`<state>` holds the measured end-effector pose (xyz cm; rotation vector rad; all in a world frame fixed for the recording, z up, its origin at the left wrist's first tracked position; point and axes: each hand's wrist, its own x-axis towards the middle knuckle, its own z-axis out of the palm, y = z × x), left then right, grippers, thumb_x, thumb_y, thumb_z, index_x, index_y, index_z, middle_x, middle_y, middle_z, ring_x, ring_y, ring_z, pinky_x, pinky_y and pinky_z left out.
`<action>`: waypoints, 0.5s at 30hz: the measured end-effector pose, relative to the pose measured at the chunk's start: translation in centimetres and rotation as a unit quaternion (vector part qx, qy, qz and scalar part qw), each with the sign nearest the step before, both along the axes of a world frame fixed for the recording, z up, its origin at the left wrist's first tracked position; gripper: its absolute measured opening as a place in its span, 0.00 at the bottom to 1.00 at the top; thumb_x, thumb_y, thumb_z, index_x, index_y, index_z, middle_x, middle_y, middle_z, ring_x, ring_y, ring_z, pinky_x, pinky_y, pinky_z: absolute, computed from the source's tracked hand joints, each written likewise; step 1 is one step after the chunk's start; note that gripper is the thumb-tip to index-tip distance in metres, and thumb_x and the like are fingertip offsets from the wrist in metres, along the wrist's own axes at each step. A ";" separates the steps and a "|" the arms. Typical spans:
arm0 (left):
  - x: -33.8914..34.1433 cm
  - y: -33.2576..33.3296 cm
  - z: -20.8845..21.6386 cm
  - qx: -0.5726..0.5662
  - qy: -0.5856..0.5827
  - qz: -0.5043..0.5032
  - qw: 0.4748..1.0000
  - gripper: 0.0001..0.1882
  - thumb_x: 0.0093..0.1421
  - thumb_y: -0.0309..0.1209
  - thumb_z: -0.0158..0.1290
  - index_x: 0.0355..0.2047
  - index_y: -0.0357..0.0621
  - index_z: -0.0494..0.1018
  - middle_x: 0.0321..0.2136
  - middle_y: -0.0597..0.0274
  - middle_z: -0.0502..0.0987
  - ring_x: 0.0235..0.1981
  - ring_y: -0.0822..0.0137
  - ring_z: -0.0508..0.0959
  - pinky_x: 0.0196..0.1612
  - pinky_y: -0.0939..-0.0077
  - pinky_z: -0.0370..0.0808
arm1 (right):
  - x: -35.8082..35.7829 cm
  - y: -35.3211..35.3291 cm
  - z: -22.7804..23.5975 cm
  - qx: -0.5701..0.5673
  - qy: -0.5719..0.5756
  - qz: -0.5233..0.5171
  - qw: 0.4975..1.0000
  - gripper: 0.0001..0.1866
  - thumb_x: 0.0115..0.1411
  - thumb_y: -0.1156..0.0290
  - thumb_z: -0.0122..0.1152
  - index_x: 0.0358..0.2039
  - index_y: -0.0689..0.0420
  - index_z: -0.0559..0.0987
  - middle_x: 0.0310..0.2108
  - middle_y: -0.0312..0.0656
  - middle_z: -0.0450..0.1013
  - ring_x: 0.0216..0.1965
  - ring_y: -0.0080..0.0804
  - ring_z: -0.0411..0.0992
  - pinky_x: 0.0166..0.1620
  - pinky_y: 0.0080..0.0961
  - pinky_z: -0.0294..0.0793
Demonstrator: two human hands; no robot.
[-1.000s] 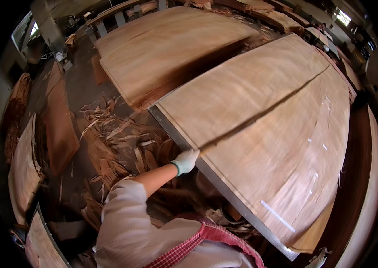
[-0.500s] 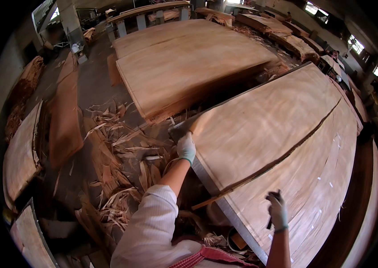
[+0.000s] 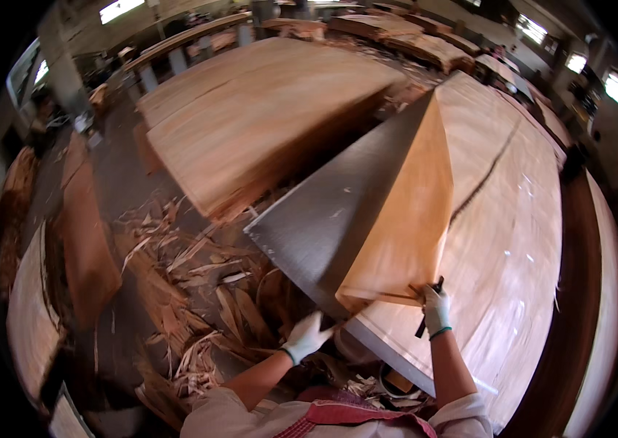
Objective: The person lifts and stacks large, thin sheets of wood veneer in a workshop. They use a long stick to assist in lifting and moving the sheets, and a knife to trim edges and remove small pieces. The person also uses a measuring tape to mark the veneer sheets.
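Note:
A thin wood veneer sheet (image 3: 407, 212) is lifted and folded over, with its orange-brown underside showing. Below it lies a dark grey tabletop (image 3: 323, 212). My gloved right hand (image 3: 436, 310) is closed on a dark stick-like tool (image 3: 420, 326), whose exact kind I cannot make out. Its fingers meet the folded sheet's near corner; whether they pinch the sheet is unclear. At the table's near edge is my gloved left hand (image 3: 306, 339), slightly blurred, thumb apart and fingers stretched toward the right. Paler veneer (image 3: 506, 292) with a dark split (image 3: 480, 186) covers the table's right part.
A large veneer stack (image 3: 265, 117) stands beyond the table. Veneer scraps (image 3: 185, 292) litter the floor at the left. Leaning boards (image 3: 82, 233) and another stack (image 3: 31, 314) are farther left. A bucket (image 3: 396, 381) sits below the table's near edge.
The veneer sheet's left part has been folded up and rightward, baring the dark tabletop. My left hand has left the sheet's corner and come nearer; my right hand has moved slightly up and left.

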<state>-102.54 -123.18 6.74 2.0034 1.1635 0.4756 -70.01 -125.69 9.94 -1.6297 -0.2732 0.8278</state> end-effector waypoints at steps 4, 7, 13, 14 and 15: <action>3.3 -2.4 -2.4 -0.559 -0.027 -0.140 0.817 0.19 0.58 0.45 0.58 0.36 0.39 0.73 0.23 0.65 0.75 0.21 0.74 0.74 0.25 0.74 0.73 | 9.8 -9.9 -6.8 -0.044 -0.051 -0.106 0.992 0.04 0.57 0.71 0.56 0.31 0.57 0.73 0.17 0.35 0.70 0.10 0.24 0.63 0.11 0.21 0.59; 6.9 -2.9 -2.7 -0.601 -0.203 -0.149 0.759 0.15 0.64 0.42 0.49 0.35 0.42 0.72 0.15 0.74 0.65 0.13 0.79 0.65 0.16 0.85 0.61 | 9.5 -11.6 -5.9 -0.038 0.011 -0.116 0.992 0.01 0.55 0.82 0.52 0.29 0.64 0.73 0.24 0.40 0.72 0.24 0.32 0.75 0.26 0.27 0.73; 7.3 -4.9 0.0 -0.585 -0.195 -0.040 0.786 0.09 0.63 0.35 0.50 0.32 0.42 0.68 0.12 0.74 0.59 0.10 0.80 0.57 0.13 0.81 0.56 | 8.2 -17.0 -6.6 -0.030 0.003 -0.129 0.991 0.02 0.57 0.81 0.52 0.30 0.63 0.73 0.25 0.42 0.74 0.26 0.33 0.75 0.29 0.27 0.74; 6.3 -5.8 -0.5 -0.586 -0.167 -0.036 0.792 0.09 0.62 0.34 0.51 0.31 0.42 0.68 0.12 0.73 0.60 0.09 0.79 0.57 0.12 0.81 0.56 | 9.4 -19.7 -8.3 -0.024 0.011 -0.153 0.988 0.05 0.58 0.80 0.52 0.35 0.63 0.75 0.27 0.43 0.74 0.27 0.33 0.76 0.29 0.26 0.73; 3.5 -6.4 -0.3 -0.549 -0.139 -0.006 0.824 0.08 0.62 0.33 0.52 0.30 0.42 0.68 0.12 0.72 0.61 0.09 0.78 0.59 0.12 0.80 0.58 | 8.3 -19.1 -7.2 -0.039 0.029 -0.153 0.987 0.08 0.58 0.76 0.55 0.37 0.64 0.75 0.28 0.43 0.75 0.27 0.30 0.74 0.30 0.26 0.72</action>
